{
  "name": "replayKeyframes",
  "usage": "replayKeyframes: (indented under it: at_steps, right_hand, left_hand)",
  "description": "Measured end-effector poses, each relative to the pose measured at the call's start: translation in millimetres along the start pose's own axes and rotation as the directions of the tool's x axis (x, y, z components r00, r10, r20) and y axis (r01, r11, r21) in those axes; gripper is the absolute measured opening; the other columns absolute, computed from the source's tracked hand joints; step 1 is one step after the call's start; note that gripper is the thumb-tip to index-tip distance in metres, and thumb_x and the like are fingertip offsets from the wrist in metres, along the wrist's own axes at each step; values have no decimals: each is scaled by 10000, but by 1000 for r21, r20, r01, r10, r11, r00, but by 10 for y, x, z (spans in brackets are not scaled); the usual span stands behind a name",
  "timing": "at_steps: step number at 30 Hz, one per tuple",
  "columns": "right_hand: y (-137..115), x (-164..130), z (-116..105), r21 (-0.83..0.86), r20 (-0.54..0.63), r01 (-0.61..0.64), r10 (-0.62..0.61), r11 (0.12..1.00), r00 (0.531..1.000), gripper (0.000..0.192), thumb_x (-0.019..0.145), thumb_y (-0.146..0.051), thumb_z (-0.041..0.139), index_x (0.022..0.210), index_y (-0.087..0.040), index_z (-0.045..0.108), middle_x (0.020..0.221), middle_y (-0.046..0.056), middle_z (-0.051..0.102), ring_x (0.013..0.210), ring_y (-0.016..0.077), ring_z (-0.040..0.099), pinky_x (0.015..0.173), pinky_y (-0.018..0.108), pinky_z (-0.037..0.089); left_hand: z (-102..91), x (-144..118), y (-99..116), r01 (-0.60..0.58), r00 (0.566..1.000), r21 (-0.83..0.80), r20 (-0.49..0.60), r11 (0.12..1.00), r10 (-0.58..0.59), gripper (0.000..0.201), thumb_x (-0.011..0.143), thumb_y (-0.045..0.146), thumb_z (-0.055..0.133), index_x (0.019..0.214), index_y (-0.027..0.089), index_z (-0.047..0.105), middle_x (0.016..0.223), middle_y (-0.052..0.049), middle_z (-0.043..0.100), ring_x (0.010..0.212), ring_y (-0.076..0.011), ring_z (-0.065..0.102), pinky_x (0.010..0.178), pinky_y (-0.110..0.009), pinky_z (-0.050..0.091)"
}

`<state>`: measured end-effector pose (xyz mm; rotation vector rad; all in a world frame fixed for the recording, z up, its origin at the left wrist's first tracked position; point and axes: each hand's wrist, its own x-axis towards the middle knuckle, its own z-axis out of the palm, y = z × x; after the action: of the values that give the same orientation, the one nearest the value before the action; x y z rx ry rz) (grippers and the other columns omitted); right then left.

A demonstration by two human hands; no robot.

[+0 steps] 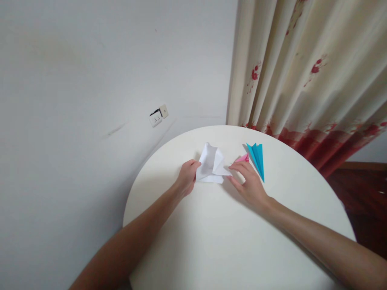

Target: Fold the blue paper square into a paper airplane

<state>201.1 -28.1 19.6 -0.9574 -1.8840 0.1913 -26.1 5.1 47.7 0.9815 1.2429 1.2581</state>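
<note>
A partly folded sheet of white paper (208,163) is held between my two hands over the table, its flaps raised and bent inward. My left hand (188,176) grips its left edge, thumb on top and fingers curled underneath. On the other side, my right hand (246,181) pinches the pointed right corner between thumb and fingertips. Just behind my right fingers lies a folded pink paper (244,158), partly hidden by them. A blue paper plane (257,158) rests right of it, its narrow tip toward me.
The round white table (211,241) stands against a white wall (90,60) with a socket (156,119). A cream curtain (290,68) with red flowers hangs behind the table's right side. Dark reddish floor (356,193) shows at right.
</note>
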Motion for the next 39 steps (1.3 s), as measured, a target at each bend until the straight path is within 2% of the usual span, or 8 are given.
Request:
replayKeyframes:
  at_steps: [2, 7, 11, 14, 17, 24, 29, 39]
  right_hand:
    - [26, 21, -8, 45, -17, 3, -2, 999, 1000, 99, 956, -302, 617, 988, -245, 691, 1004, 87, 702, 992, 271, 639, 895, 462, 525]
    - [-68, 84, -63, 182, -83, -159, 177, 970, 981, 252, 943, -349, 629, 722, -229, 646, 747, 28, 680, 719, 204, 616, 694, 356, 513]
    - [-124, 106, -83, 228, -153, -290, 328, 930, 932, 308, 905, -428, 649, 678, -220, 646, 684, 24, 666, 642, 188, 591, 580, 315, 488]
    - [-150, 99, -61, 295, -188, -340, 403, 893, 895, 307, 873, -452, 674, 683, -211, 670, 685, 31, 679, 623, 185, 608, 547, 300, 501]
    - [-219, 77, -12, 374, -146, -351, 428, 859, 892, 293, 854, -450, 701, 694, -205, 690, 686, 34, 684, 617, 183, 621, 538, 293, 514]
    - [-348, 40, 86, 585, -42, -379, 494, 717, 869, 299, 812, -466, 759, 686, -200, 703, 717, 44, 705, 656, 194, 665, 624, 329, 581]
    - [-340, 26, 106, 642, 30, -411, 516, 646, 856, 291, 782, -486, 786, 719, -207, 728, 751, 46, 735, 687, 206, 692, 676, 356, 614]
    - [-302, 33, 103, 585, 44, -445, 522, 677, 852, 343, 766, -539, 772, 680, -215, 698, 670, 37, 711, 618, 201, 659, 604, 339, 576]
  left_hand:
    - [21, -34, 25, 36, 998, -54, 49, 998, -33, 190, 697, 267, 687, 668, 173, 525, 609, 25, 540, 550, -109, 530, 524, -224, 454]
    - [39, 11, 48, 107, 988, -182, 130, 977, -84, 131, 805, 235, 652, 864, 157, 565, 884, -66, 673, 676, -125, 665, 649, -253, 561]
    - [86, -65, -8, -186, 982, -175, -42, 967, 182, 218, 908, 360, 586, 1019, 219, 462, 1059, -42, 586, 781, -128, 680, 725, -315, 605]
    - [178, -282, -84, -549, 836, 107, 78, 829, 543, 298, 858, 334, 693, 1021, 244, 460, 1008, 1, 522, 822, -115, 615, 703, -261, 590]
    - [266, -457, -159, -715, 697, 234, 321, 659, 642, 393, 766, 277, 801, 1019, 232, 504, 1029, -17, 523, 893, -139, 595, 713, -243, 580]
    - [240, -299, -246, -665, 746, 276, 182, 694, 641, 339, 906, 177, 606, 1198, 240, 445, 963, -16, 624, 893, -146, 665, 763, -256, 558]
    - [211, -296, -185, -680, 727, 413, 273, 606, 630, 191, 976, 194, 519, 1137, 219, 619, 1068, -70, 653, 963, -167, 655, 806, -263, 543]
    - [226, -293, -197, -667, 742, 399, 284, 629, 607, 520, 811, 258, 790, 1313, 226, 653, 1102, -80, 682, 982, -218, 666, 833, -303, 544]
